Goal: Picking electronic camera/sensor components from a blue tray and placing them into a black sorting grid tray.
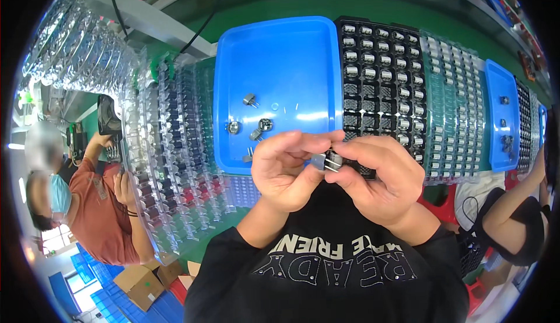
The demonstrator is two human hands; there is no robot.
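Note:
My left hand (284,174) and my right hand (382,177) meet in front of my chest, over the near edge of a blue tray (274,49). Between their fingertips is a small metal part with thin prongs (333,161). A flat silvery face (318,161) shows beside my left thumb; I cannot tell whether it belongs to the same part. Both hands are closed in a pinch, and fingers hide much of what they grip. Inside the tray lie several similar metal parts with prongs (249,99), some close to my left hand.
Right of the tray stands a black compartment tray (368,106) of silver cylinders, some pockets unfilled. Clear plastic trays (452,107) follow, then another blue tray (496,90). Stacked clear trays (175,148) stand at left. A masked person (105,212) works at left; another person's arm (516,197) is at right.

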